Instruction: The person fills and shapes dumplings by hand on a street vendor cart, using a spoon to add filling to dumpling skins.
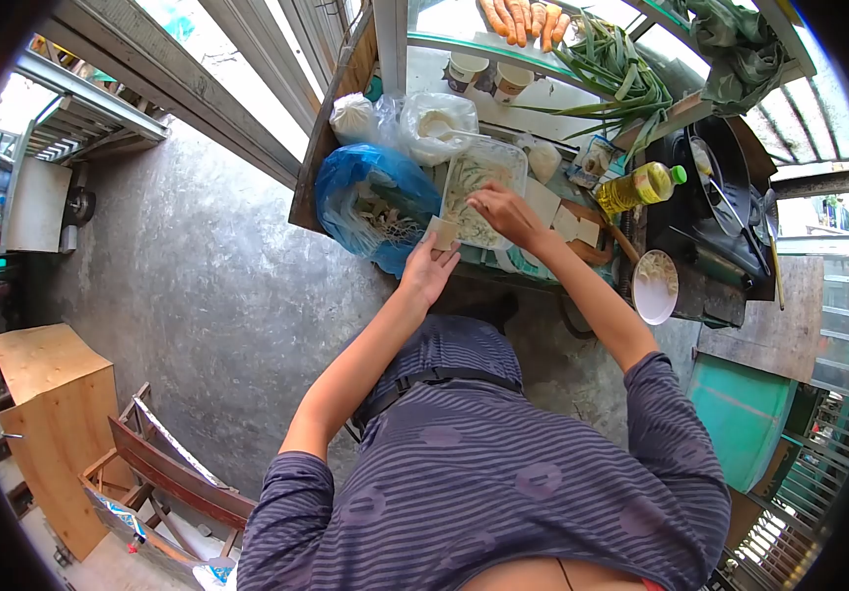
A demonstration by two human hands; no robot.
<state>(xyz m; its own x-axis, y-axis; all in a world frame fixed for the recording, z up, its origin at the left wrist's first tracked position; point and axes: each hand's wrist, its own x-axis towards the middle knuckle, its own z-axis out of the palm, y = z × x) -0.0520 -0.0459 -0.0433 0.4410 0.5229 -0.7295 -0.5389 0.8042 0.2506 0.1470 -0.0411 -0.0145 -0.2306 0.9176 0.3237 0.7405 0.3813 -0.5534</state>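
My left hand (431, 268) holds a small square dough wrapper (442, 232) across its fingers, at the near left corner of a clear plastic tub (516, 163). Pale, shredded-looking filling (471, 182) lies in the tub. My right hand (505, 213) is over the tub's right side, its fingers pinched together; whatever they hold is too small to make out. More square wrappers (564, 224) lie on a wooden board (597, 251) to the right of the tub. Left of the tub, a blue plastic bag (350, 187) stands open with whitish, stringy pieces inside.
Behind the tub is a white bag with a spoon (456, 133). To the right stand an oil bottle (641, 187), a dark wok (715, 177) and a white bowl (655, 294) near the edge. Carrots (523, 20) and green leaves (626, 84) lie on a glass shelf above.
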